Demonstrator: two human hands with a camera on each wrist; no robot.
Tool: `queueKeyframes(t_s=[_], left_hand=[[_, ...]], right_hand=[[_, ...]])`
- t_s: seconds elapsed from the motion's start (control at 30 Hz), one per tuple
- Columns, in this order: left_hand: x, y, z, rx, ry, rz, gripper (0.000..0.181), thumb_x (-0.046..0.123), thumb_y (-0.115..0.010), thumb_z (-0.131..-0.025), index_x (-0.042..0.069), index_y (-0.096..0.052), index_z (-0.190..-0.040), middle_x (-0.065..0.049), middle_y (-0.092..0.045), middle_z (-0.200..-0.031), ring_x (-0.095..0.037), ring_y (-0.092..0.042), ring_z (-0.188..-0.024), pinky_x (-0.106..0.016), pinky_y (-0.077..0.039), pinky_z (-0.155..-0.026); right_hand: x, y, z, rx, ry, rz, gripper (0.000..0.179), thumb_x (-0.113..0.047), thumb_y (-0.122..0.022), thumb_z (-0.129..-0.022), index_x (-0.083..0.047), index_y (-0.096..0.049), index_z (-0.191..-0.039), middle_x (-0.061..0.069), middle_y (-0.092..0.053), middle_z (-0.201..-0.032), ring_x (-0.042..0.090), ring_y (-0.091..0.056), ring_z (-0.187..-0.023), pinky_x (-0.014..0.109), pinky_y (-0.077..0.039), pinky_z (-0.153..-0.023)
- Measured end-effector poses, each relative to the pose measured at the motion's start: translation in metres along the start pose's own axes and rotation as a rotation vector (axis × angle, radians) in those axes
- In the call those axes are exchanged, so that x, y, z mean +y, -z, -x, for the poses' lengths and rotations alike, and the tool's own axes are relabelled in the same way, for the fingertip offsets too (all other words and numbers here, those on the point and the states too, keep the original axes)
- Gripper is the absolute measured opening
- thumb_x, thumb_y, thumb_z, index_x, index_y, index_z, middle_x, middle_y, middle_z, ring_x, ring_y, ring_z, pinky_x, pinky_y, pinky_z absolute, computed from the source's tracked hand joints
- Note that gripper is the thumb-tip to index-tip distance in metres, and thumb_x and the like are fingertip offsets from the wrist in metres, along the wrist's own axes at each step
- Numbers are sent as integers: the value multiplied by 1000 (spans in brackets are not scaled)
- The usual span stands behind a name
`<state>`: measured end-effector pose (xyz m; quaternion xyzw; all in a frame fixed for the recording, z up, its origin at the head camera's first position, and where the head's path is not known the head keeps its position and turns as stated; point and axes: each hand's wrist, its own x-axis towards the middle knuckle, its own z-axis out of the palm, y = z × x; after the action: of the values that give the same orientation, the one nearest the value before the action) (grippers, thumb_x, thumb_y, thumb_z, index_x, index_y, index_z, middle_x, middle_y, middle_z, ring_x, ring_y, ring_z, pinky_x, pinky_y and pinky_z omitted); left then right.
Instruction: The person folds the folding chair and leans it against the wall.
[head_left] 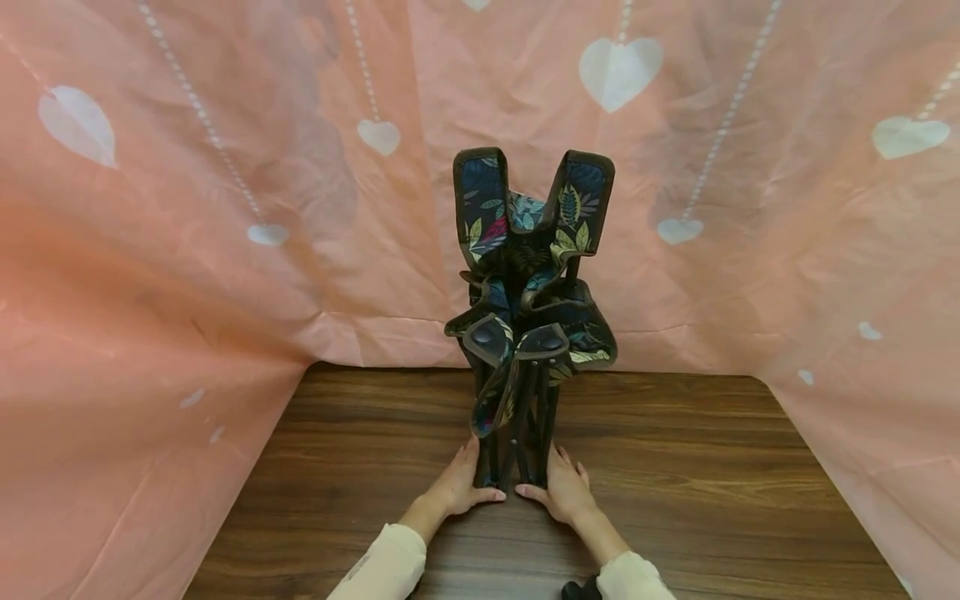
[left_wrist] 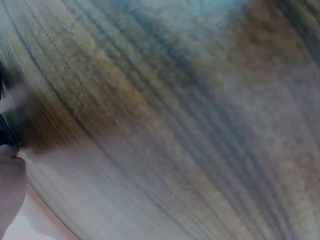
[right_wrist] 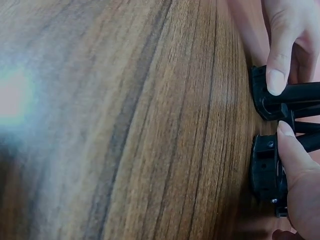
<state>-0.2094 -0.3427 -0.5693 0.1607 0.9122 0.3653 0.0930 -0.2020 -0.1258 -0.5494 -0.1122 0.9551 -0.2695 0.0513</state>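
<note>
A folded folding chair (head_left: 495, 292) stands upright on the wooden tabletop, its dark fabric printed with leaves above thin black legs. My left hand (head_left: 457, 485) grips the foot of the left legs, thumb across the front and fingers round the outer side. On the opposite side, my right hand (head_left: 572, 490) holds the right legs the same low way. The right wrist view shows black plastic feet (right_wrist: 265, 167) on the wood, with both thumbs on the leg ends. In the left wrist view, only part of a hand (left_wrist: 11, 190) appears at the left edge.
Pink cloth (head_left: 375, 208) with white hearts hangs behind and along both sides of the wooden tabletop (head_left: 675, 467). The chair's upper part stands close before the back cloth. A small dark object (head_left: 581, 591) lies by the right sleeve at the bottom.
</note>
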Motion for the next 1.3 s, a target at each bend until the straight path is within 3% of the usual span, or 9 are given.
queueKeyframes(t_s=[0.17, 0.37, 0.83, 1.3], left_hand=[[1, 2, 0, -6, 33, -8, 110, 45, -74, -81, -6, -7, -153, -26, -14, -159, -46, -22, -145, -55, -27, -117], [2, 2, -1, -15, 41, 23, 110, 41, -74, -83, -6, -4, -153, -26, -12, -160, -51, -21, -143, -57, -27, -116], [6, 2, -2, -43, 97, 11, 106, 41, -72, -85, -7, -6, -152, -27, -14, -159, -48, -21, -144, -55, -27, -117], [14, -2, 1, -37, 111, 11, 107, 40, -72, -85, -7, -4, -153, -28, -16, -158, -47, -25, -143, -55, -29, -115]], right_hand=[[-1, 0, -4, -19, -3, 1, 98, -48, -71, -81, -2, -22, -153, 22, -30, -156, 48, -31, -140, 71, -23, -109], [-1, 0, -6, -27, -21, 32, 101, -49, -70, -82, 2, -19, -152, 24, -32, -154, 45, -32, -141, 69, -23, -110], [-2, 1, -5, -30, -40, 35, 101, -49, -70, -83, 1, -17, -153, 23, -31, -155, 45, -28, -143, 69, -20, -111], [-1, 3, 0, -40, -46, 22, 101, -48, -70, -83, 1, -17, -153, 22, -28, -157, 43, -28, -143, 70, -19, -111]])
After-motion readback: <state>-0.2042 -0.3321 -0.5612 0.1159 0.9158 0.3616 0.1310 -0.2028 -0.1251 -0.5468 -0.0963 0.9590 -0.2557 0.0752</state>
